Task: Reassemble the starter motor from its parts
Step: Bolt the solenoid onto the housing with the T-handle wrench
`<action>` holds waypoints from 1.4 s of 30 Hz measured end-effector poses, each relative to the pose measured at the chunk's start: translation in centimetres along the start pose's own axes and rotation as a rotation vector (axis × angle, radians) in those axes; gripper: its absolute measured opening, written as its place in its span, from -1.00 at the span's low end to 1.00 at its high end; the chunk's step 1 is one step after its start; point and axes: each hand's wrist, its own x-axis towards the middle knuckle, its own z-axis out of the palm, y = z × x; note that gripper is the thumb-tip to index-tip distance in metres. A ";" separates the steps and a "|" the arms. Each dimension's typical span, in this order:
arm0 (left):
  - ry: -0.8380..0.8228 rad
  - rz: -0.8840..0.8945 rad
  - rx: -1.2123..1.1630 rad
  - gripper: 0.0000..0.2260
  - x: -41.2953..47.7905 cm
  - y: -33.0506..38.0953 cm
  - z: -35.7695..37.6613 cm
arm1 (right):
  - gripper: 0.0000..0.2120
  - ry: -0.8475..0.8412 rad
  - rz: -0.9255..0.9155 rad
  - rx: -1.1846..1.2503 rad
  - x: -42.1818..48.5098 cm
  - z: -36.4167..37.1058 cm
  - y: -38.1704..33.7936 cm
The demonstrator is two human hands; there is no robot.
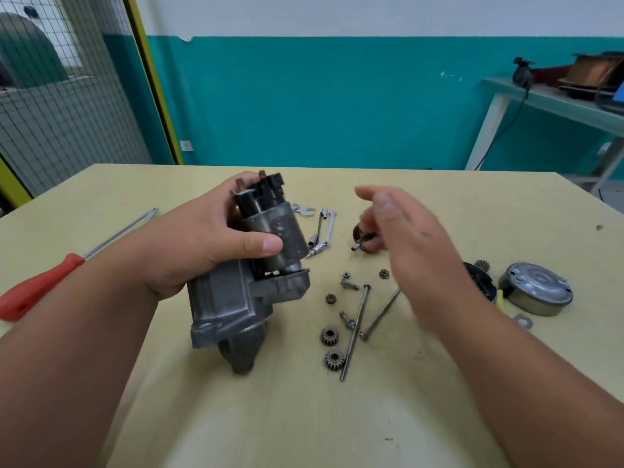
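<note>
My left hand point(209, 238) grips the dark solenoid cylinder point(277, 238) of the grey starter housing point(233, 305), which is tilted with its nose resting on the table. To its right my right hand point(405, 238) hovers blurred above the table; its lower fingers curl round a small brown pinion with a short shaft point(358, 238). On the table lie two small gears point(329, 336), two long through bolts point(354, 332), loose nuts point(331, 298) and a round metal end cap point(537, 288).
A red-handled screwdriver point(40, 285) lies at the left of the yellow table point(304, 417). Small wrenches point(324, 228) lie behind the housing. A black part with a gear point(479, 275) and a washer point(523, 320) sit by the end cap. A side bench point(557, 103) stands at the back right.
</note>
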 end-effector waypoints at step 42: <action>0.512 0.194 -0.199 -0.51 1.2 -4.2 5.5 | -0.85 -0.315 0.071 -0.804 -0.1 -1.8 4.0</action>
